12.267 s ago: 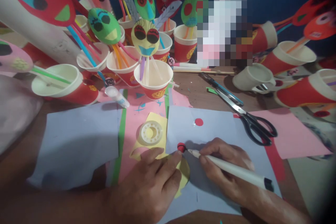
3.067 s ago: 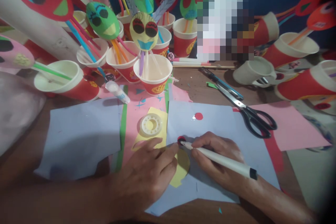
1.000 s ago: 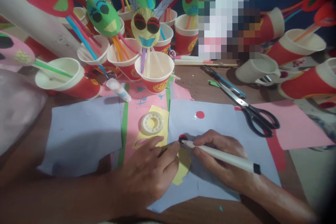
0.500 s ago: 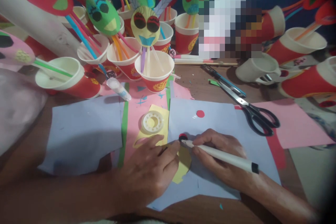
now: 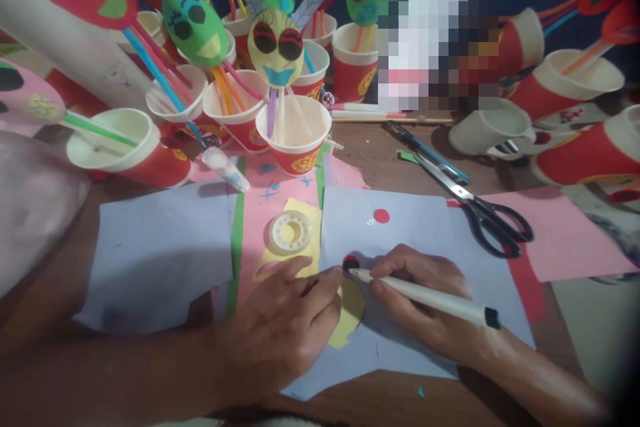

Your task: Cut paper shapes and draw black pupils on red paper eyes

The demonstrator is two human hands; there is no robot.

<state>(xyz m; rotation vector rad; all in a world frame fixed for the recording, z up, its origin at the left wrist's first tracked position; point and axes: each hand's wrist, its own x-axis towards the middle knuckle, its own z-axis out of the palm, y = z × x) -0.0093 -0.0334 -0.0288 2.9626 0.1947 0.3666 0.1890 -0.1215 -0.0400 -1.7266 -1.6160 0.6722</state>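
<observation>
My right hand [image 5: 420, 290] grips a white marker [image 5: 430, 295] with a black end. Its tip touches a small paper circle [image 5: 351, 263], mostly black with a red upper edge, lying on light blue paper [image 5: 400, 347]. My left hand [image 5: 287, 323] rests palm down, fingers apart, with a fingertip at the circle's left side. Partly under that hand is a yellow paper oval [image 5: 353, 313]. A plain red circle [image 5: 381, 216] lies higher on the blue paper. Beyond my left fingers, a white ring-shaped piece [image 5: 291, 232] sits on yellow paper [image 5: 309, 211].
Black-handled scissors [image 5: 493, 220] lie at right beside pink paper [image 5: 575, 233]. Several red-and-white cups [image 5: 294, 140] with paper faces on straws stand behind. A glue tube [image 5: 226, 170] lies near them. Another blue sheet [image 5: 160, 253] is at left, a white mug [image 5: 493, 130] at back right.
The marker and my right hand have shifted very slightly to the right along the circle. My left hand stays in place.
</observation>
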